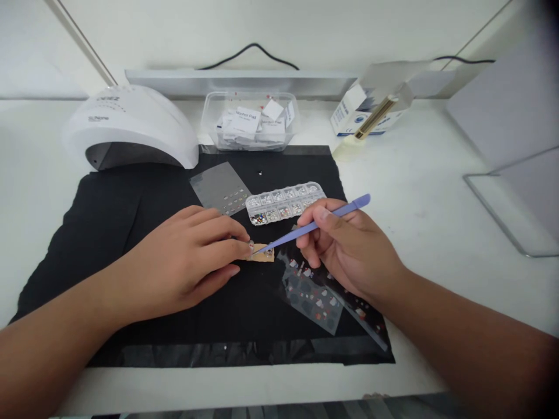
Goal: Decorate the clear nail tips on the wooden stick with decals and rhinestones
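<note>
My right hand (349, 247) is closed around slim purple tweezers (301, 231), held at a slant with their pointed tip down to the left. The tip reaches a small tan strip (263, 256) that carries small shiny pieces. At the left end of this strip are the fingertips of my left hand (192, 256), curled and pressed onto it, covering part of it. Just beyond my right fingers sits a clear compartment case (283, 203) of rhinestones. Clear sticker sheets (317, 302) with small printed figures lie partly under my right hand.
Behind the black mat (174, 326) stand a white nail lamp (131, 125) on the left and a clear tub (248, 142) of alcohol pads. An opened white box (349, 110) and a gold-capped bottle (375, 119) are at back right. A translucent sheet (218, 183) lies beside the case.
</note>
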The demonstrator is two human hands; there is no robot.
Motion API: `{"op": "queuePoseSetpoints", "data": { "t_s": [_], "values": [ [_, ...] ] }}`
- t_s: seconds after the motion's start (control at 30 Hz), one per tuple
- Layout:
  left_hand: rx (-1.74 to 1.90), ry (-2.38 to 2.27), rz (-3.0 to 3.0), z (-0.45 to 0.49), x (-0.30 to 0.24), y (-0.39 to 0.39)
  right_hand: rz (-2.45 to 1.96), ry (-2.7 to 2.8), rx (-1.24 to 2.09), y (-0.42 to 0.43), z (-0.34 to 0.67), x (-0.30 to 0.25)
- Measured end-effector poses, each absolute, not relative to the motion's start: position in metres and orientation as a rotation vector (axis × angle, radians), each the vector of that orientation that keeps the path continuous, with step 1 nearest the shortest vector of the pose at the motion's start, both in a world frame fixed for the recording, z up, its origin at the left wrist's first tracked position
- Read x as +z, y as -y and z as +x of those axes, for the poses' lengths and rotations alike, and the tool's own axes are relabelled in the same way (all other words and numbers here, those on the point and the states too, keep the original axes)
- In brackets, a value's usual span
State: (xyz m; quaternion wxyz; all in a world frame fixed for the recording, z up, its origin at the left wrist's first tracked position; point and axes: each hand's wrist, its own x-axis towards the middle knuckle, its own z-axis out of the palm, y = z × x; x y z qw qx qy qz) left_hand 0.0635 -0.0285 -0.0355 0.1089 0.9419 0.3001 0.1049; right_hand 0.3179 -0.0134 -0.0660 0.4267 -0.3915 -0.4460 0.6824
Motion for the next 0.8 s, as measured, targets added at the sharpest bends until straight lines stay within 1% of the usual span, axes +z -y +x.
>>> {"op": "queuePoseSetpoints", "data": {
  "t_s": [0.3, 0.47, 0.8],
  "values": [
    [0.369, -0.897, 2.755, 0.066, -0.035, 0.028, -0.99, 1.097, 1.727, 0.013, 0.317, -0.065],
    [0.474, -0.894, 2.736, 0.067, -0.035, 0.03, -1.003, 1.068, 1.738, 0.013, 0.317, -0.064],
    [0.559, -0.998, 2.677, 0.075, -0.034, 0.034, -0.928, 1.056, 1.749, 0.015, 0.318, -0.062]
  ]
}}
